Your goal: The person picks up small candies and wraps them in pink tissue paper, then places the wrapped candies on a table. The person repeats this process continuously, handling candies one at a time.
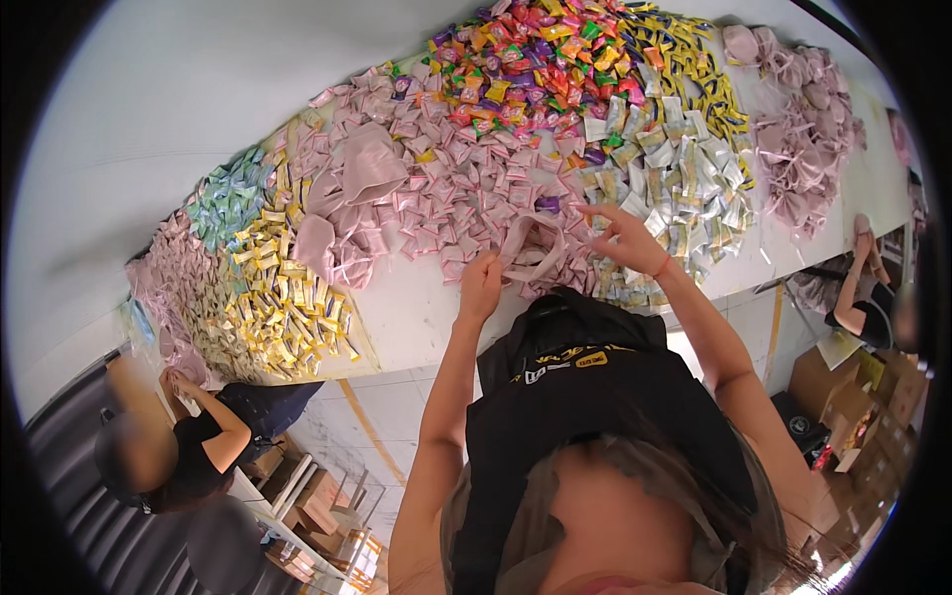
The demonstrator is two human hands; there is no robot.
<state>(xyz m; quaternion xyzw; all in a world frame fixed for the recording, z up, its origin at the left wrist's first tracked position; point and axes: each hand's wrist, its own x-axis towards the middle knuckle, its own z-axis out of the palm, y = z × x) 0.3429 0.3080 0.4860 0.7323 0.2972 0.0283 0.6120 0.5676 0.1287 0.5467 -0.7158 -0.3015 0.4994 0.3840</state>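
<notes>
My left hand point(482, 286) grips the rim of a pale pink fabric pouch point(534, 277), whose mouth gapes upward near the table's front edge. To its right, my right hand point(628, 242) is held with fingers apart, and I see nothing in it. Under and behind the pouch spread small pink-wrapped sweets point(476, 178). Clear and white wrapped packets point(680, 178) lie beside and beyond my right hand. A purple-wrapped sweet point(548, 204) rests among the pink ones, just behind the pouch.
More limp pink pouches point(338, 245) lie left; filled, tied pouches point(807, 141) are heaped right. Multicoloured sweets point(535, 67), yellow sticks point(688, 56), yellow-white packets point(290, 297) and green packets point(227, 197) cover the white table point(416, 305). Co-workers' hands point(182, 387) work at both ends. Cardboard boxes point(822, 379) stand right.
</notes>
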